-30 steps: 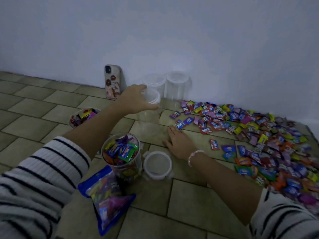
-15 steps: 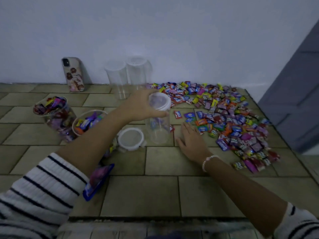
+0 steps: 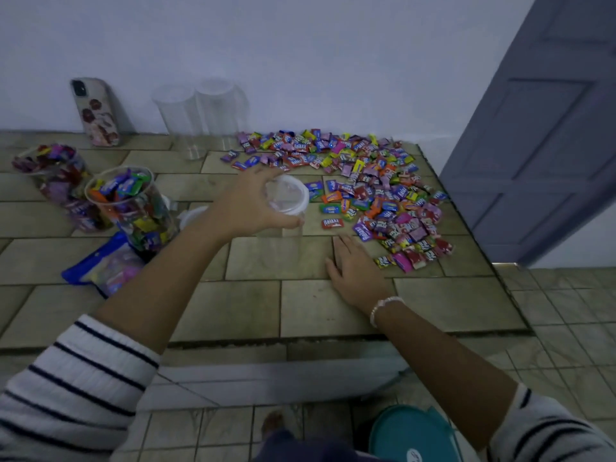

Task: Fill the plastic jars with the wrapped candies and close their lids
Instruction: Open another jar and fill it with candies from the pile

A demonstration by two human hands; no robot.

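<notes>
Jar (image 3: pixel 287 208) sits clamped in left hand (image 3: pixel 246 208), candies (image 3: pixel 366 188) at 2 o'clock for filling; right hand (image 3: pixel 356 275) rests flat, fingers apart.

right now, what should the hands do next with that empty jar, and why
Probably take the lid off the empty jar: the left hand grips it at the top, the lid looks closed, and nothing is inside. The right hand lies flat on the table beside the loose candies, free to steady it.
</notes>
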